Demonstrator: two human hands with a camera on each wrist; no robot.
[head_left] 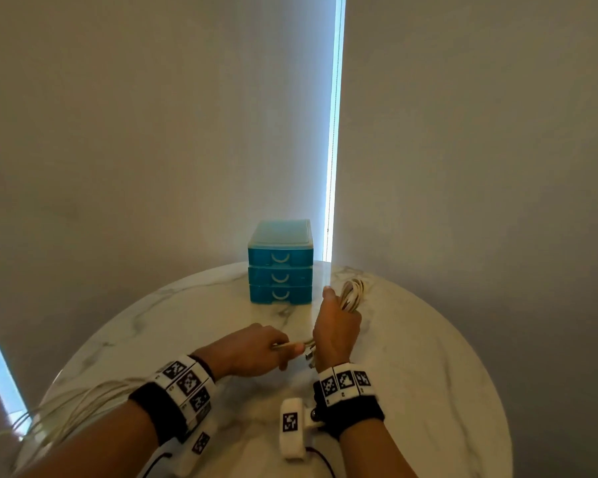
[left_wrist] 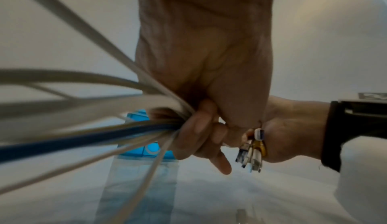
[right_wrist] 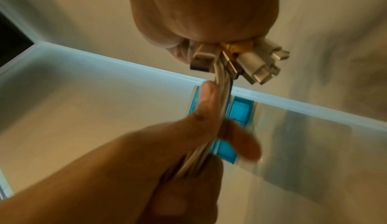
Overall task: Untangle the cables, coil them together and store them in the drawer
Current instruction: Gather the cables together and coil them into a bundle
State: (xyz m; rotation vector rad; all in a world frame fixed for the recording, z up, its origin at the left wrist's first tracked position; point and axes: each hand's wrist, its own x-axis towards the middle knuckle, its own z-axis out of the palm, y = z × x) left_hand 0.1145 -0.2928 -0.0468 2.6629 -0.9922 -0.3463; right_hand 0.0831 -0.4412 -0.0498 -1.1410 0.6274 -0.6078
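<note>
A bundle of white cables (head_left: 351,293) is looped in my right hand (head_left: 335,324), which grips it in a fist just right of the drawer unit. Several plugs (right_wrist: 240,58) stick out under that fist (right_wrist: 205,12). My left hand (head_left: 285,348) pinches the same strands (right_wrist: 222,98) between thumb and fingers, close beside the right wrist. From the left hand (left_wrist: 199,133) the loose cables (left_wrist: 83,125), one of them blue, run off to the left and blur. The blue three-drawer unit (head_left: 279,267) stands at the back of the table with all drawers closed.
The round marble table (head_left: 428,357) carries the drawer unit near its far edge. Loose cable lengths (head_left: 66,405) trail over the table's left edge. Pale blinds with a bright gap (head_left: 334,132) hang behind the table.
</note>
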